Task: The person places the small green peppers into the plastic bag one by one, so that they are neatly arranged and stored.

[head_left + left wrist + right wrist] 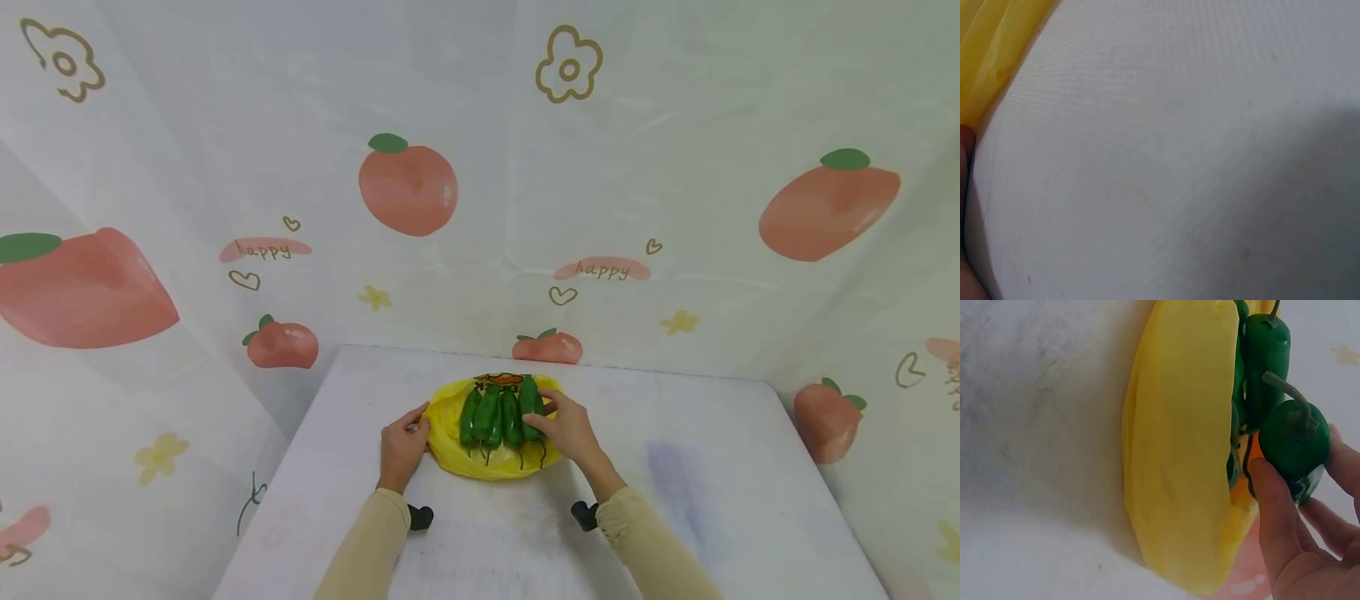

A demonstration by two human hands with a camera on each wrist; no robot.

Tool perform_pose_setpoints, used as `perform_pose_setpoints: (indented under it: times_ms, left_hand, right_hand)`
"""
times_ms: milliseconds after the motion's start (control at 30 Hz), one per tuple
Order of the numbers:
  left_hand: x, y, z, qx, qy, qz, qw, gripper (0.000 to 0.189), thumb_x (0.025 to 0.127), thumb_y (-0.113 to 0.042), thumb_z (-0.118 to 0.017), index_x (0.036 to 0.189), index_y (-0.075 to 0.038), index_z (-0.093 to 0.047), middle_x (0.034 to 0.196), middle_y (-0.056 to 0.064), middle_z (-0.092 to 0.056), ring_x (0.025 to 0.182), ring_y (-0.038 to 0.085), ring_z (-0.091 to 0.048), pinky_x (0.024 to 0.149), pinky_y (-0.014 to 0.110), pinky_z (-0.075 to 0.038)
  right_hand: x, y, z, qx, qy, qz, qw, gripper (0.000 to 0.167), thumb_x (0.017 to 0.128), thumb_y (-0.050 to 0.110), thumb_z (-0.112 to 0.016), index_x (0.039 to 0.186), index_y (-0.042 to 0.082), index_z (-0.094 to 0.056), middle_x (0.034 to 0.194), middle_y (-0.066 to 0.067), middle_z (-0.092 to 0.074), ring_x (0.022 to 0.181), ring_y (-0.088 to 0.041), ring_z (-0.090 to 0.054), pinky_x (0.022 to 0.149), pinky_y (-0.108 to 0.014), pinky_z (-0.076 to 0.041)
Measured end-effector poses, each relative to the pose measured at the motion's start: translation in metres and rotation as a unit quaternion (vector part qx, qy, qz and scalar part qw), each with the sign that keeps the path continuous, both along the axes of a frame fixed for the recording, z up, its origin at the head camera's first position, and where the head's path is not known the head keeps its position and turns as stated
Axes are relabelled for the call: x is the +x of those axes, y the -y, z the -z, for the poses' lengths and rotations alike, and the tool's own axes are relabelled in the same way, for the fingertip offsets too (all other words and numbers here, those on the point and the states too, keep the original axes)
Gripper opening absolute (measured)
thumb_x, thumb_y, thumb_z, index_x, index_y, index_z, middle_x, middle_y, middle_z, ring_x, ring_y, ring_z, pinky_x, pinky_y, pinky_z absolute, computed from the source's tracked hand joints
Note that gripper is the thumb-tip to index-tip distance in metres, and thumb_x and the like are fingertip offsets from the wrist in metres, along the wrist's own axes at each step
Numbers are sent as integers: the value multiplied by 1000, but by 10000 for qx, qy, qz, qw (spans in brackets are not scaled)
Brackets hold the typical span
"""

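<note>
A yellow plastic bag (480, 469) lies spread on the table, its edge raised like a shallow bowl. Several long green peppers (487, 417) sit side by side in it, stems toward the person. My right hand (572, 429) pinches the rightmost green pepper (531, 404) between thumb and fingers, at the right side of the row. Seen from the right wrist, that pepper's curved stem points at the camera and the bag's wall (1179, 456) hides part of the others. At the bag's left rim, my left hand (402, 450) pinches the plastic; only fingertips (966, 139) show in the left wrist view.
The white table (720, 475) reaches back to a hanging white sheet (480, 308) printed with fruit and flowers. Dark wrist-camera mounts (585, 515) stick out inward near both sleeves.
</note>
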State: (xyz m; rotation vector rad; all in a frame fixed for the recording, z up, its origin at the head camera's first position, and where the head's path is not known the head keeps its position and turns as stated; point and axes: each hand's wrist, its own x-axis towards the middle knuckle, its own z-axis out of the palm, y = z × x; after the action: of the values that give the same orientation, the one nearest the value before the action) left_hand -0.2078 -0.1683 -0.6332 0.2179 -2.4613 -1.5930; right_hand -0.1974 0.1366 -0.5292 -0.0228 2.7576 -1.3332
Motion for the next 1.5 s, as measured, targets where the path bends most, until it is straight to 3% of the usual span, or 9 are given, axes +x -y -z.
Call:
perform_pose_setpoints:
  times_ms: [267,467,567,800,1000,1267,1500]
  left_hand:
    - [0,1,0,91,136,22,9999,32,97,-25,-64,127,-27,-74,111,7,-76,57,14,-62,56,23,-58]
    - [-2,1,5,81,90,37,9999,31,97,-27,-64,126,-29,-74,111,5,-76,57,16,-63,57,23,-58]
    - [-3,1,6,136,109,31,9998,31,97,-28,-64,126,-29,-74,111,5,-76,58,16,-63,57,24,-58]
    - [1,0,1,184,314,-14,9993,31,97,-27,-65,126,-30,-74,112,5,-74,59,17,-62,58,23,-58]
    - [1,0,1,156,192,-14,9997,31,97,-26,-65,126,-29,-74,109,5,-74,57,16,-61,56,24,-58]
    - [0,1,3,251,276,6,9993,30,97,-28,-65,126,-31,-74,111,4,-74,60,17,-62,58,24,-59]
    - [2,-1,-2,101,49,-37,9999,31,97,-22,-65,126,-25,-75,110,8,-75,55,11,-61,54,23,-57]
  right_hand:
    - [-5,11,3,152,-100,-162,9997,58,91,29,-77,141,7,-60,110,-17,-70,83,-20,-63,69,-31,-56]
    - [-7,21,6,245,-102,-119,9996,57,91,28,-77,141,7,-60,122,-17,-70,107,-30,-67,89,-46,-60]
    - [-9,25,6,274,-130,-110,9995,56,91,27,-77,141,6,-60,124,-17,-70,110,-31,-66,94,-48,-59]
    - [-11,33,7,607,-249,-79,9978,56,91,27,-77,140,6,-62,118,-13,-72,98,-24,-63,92,-45,-58]
    - [-11,38,7,719,-443,-117,9964,54,91,28,-77,137,2,-63,125,-15,-72,106,-27,-67,98,-47,-57]
    - [-11,41,7,726,-522,-165,9959,53,92,28,-75,135,-1,-64,129,-18,-70,117,-34,-67,100,-49,-56]
    - [-9,42,9,797,-321,-129,9962,54,93,31,-74,137,2,-63,117,-15,-73,103,-27,-69,90,-45,-60]
